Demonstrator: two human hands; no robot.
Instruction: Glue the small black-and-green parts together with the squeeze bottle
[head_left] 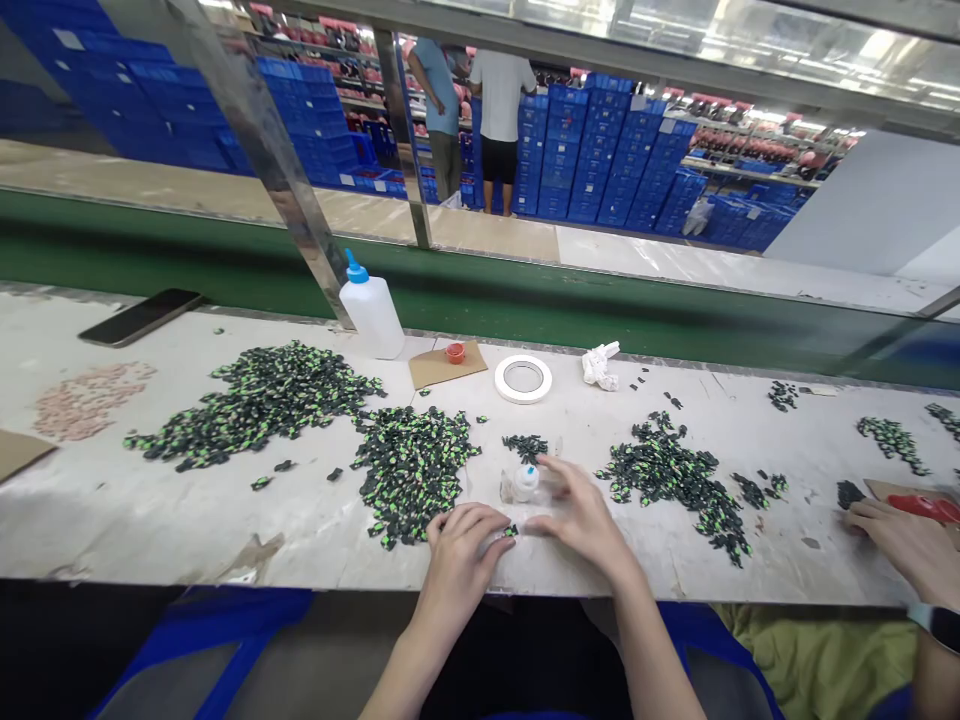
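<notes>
My left hand (466, 540) rests at the front of the bench, its thumb and forefinger closed on a small black-and-green piece (511, 531). To its right, my right hand (586, 515) has its thumb and fingers spread, with nothing seen between them. A small white bottle with a blue tip (527, 482) stands just left of those fingers; whether they touch it I cannot tell. Behind the bottle lies a little heap of dark pieces (525, 447). Beside my left hand spreads a pile of black-and-green pieces (416, 465), and another pile (675, 475) lies right of my right hand.
Farther left are a larger pile (270, 400), pinkish bits (90, 400) and a phone (141, 317). Along the back stand a white squeeze bottle (373, 315), cardboard with a red cap (455, 353), a tape roll (523, 379) and crumpled tissue (601, 367). A co-worker's hand (904, 540) is at right.
</notes>
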